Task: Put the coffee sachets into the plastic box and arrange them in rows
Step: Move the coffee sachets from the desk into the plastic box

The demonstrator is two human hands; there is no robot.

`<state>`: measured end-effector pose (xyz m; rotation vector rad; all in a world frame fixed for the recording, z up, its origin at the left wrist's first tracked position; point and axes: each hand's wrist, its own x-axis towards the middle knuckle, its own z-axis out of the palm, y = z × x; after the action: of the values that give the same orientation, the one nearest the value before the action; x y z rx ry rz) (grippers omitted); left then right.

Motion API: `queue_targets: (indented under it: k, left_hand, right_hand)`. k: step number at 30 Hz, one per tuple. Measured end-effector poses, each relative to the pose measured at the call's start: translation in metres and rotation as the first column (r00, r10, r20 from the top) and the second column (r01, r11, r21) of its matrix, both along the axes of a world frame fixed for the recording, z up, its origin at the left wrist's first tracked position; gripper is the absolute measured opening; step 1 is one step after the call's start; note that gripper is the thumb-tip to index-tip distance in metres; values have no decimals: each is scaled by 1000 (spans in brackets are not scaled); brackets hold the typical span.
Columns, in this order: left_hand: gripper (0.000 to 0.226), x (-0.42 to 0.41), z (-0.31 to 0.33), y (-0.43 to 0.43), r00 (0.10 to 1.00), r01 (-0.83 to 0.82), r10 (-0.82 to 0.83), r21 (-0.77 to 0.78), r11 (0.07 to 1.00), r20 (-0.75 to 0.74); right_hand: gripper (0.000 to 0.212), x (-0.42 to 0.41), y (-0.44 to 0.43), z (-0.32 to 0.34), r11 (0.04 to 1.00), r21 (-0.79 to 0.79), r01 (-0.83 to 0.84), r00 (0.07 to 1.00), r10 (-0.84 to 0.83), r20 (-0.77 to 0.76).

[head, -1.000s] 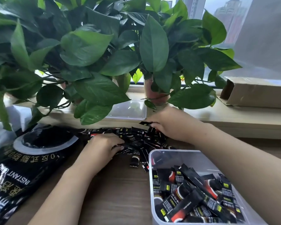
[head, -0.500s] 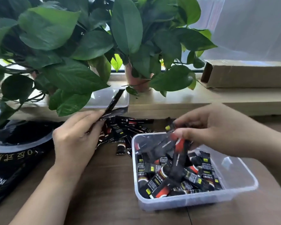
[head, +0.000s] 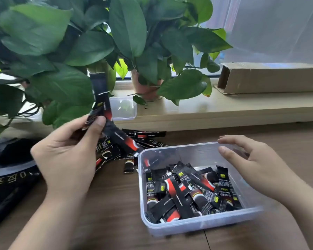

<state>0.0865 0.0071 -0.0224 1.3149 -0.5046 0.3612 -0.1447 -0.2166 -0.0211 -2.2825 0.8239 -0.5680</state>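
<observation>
Nearest the camera, on the brown wooden bench (head: 107,213), stands the clear plastic box (head: 202,224), set at a slight angle. Its floor is partly covered by a jumble of black-and-red coffee sachets (head: 184,190), which lie crossed over one another and not in rows. The far right part of the box is bare. The right hand (head: 251,165) hovers over that far right corner, fingers spread and lightly bent, holding nothing. Its index fingertip is at the far rim, but whether it touches cannot be told. To the left of the box, raised above the bench, the left hand (head: 67,156) pinches a bunch of sachets (head: 101,98) between thumb and fingers. One stands nearly upright against the leaves, and another slants down towards the near left corner of the box. Behind this hand and just beyond the box, loose sachets (head: 108,147) lie scattered on the bench, one of them (head: 129,166) just beside the box's left wall. At the left edge lies a large black instant-coffee bag (head: 7,181) with gold lettering. Farther back runs a pale window sill (head: 224,109) carrying a clear plastic lid (head: 124,109), a terracotta pot (head: 145,89) and broad-leaved green plants (head: 61,51). A long open cardboard box (head: 271,78) lies on its side to the right. A sheer white curtain (head: 278,29) hangs behind.
</observation>
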Motion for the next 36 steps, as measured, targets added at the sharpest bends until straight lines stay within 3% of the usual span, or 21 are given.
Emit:
queue_targets:
  k: [2,4,5,7,9,11,13,15,18,22,24,27,29,32,34,36]
  left_hand:
    - [9,-9,5,-6,996,93,-94,-17,995,-3]
    - [16,-19,11,-14,971,240,-240,4,971,-16]
    - [17,-24,14,-17,947,320,-319,67,945,-25]
    - [17,-33,14,-22,908,398,-418,341,851,-16]
    - [21,-39,10,-22,890,388,-455,568,726,-26]
    - [34,-36,7,-17,879,355,-477,655,667,9]
    - [33,-23,4,-11,897,277,-433,643,714,94]
    - [13,0,-1,-5,933,203,-340,608,768,118]
    - [28,35,-21,5,941,156,-325,731,665,95]
    - [49,55,-45,6,819,257,-570,848,463,63]
    - [53,58,-52,1,754,317,-656,873,371,5]
    - [42,61,-60,-2,678,300,-734,927,225,-41]
    - [37,64,-63,0,709,300,-704,923,240,-47]
    - [29,68,-65,0,776,218,-627,910,354,59]
    - [21,68,-67,-2,781,96,-596,907,411,187]
    - [16,66,-67,-3,772,39,-579,890,455,262]
  right_hand:
    - [31,3,2,-2,999,9,36,999,-36,28]
    - [27,5,4,-3,999,13,48,998,-49,39]
    - [27,6,6,-4,999,7,44,998,-44,34]
    - [26,7,8,-5,1000,-9,28,999,-28,26]
    - [24,6,9,-3,999,-39,18,999,-17,35]
    - [22,7,10,2,997,-80,9,997,-3,75]
    - [20,11,10,13,990,-139,-14,991,33,132]
    - [18,21,10,30,976,-200,-83,984,111,138]
    - [14,52,8,54,935,-228,-273,960,279,-6]
    - [12,110,6,61,824,-227,-519,838,437,-328]
    - [21,135,4,56,777,-198,-598,750,454,-481]
    - [42,161,0,45,731,-120,-671,623,469,-626]
    - [64,173,-2,37,719,-79,-690,555,457,-695]
    - [91,183,-2,28,702,-86,-707,483,391,-784]
    - [92,186,1,24,658,-149,-739,450,317,-835]
    - [80,189,2,20,614,-192,-766,454,304,-838]
